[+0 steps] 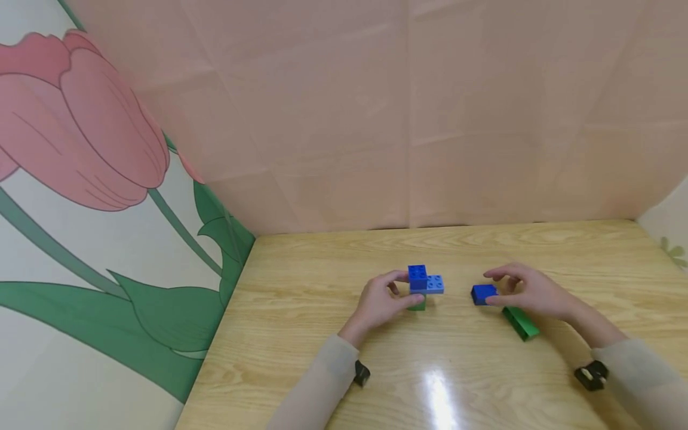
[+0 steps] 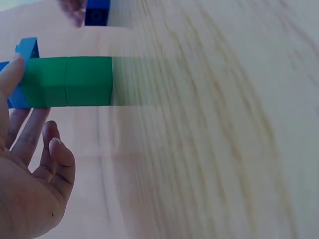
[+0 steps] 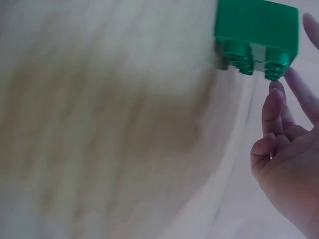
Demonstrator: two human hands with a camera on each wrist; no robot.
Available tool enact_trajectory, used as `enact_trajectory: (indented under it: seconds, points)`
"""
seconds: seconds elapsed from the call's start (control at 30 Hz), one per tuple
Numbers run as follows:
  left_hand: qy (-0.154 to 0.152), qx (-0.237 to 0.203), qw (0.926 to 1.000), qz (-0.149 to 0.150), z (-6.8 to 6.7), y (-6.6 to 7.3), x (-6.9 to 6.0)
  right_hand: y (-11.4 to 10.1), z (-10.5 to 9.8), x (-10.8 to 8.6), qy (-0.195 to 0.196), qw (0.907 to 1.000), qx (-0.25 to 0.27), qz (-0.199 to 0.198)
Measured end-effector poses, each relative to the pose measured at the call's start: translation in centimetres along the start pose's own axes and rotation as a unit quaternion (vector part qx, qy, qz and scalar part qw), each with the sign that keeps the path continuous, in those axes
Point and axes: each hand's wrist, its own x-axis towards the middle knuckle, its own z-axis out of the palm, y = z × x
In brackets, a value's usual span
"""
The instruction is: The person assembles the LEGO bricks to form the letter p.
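On the table stands a stack with two green blocks (image 2: 67,81) at its base, a light blue block (image 1: 436,284) across them and a dark blue block (image 1: 417,276) on top. My left hand (image 1: 380,302) grips its upper part between thumb and fingers. To the right, my right hand (image 1: 532,292) is at a separate blue block (image 1: 482,294), thumb by its near side and fingers spread above; whether it touches is unclear. A long green block (image 1: 520,323) lies on its side just below that hand; its studs show in the right wrist view.
The wooden table (image 1: 279,334) meets a pink cloth backdrop (image 1: 333,119) along its far edge. A wall with a large tulip picture (image 1: 107,119) rises at the left. Light reflects off the table's near middle.
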Motion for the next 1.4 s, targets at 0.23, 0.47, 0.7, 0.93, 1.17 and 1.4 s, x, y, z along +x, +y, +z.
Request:
enact_trajectory:
  seconds: [0.23,0.47,0.7,0.93,1.17,1.4]
  points:
    - [0.005,-0.001,1.0000,-0.002,-0.2,0.2,0.1,1.5,0.4,-0.4,-0.027,0.9994,-0.019,0.012]
    - [0.009,-0.005,0.9999,-0.003,-0.2,0.3,0.2,1.7,0.6,-0.3,-0.043,0.9985,-0.024,0.024]
    - [0.011,-0.003,0.9999,0.000,-0.2,0.2,0.2,1.3,0.6,-0.3,-0.033,0.9992,-0.007,0.020]
    - [0.011,-0.008,0.9999,-0.004,-0.2,0.3,0.3,1.7,0.5,-0.5,-0.027,0.9994,-0.009,0.018]
    - [0.012,-0.014,0.9998,-0.007,-0.1,0.3,0.2,1.0,-0.1,-0.7,-0.010,0.9998,-0.012,0.016]
    - [0.017,-0.011,0.9997,-0.011,-0.2,0.3,0.1,-0.4,-0.4,-0.8,0.003,1.0000,0.004,0.001]
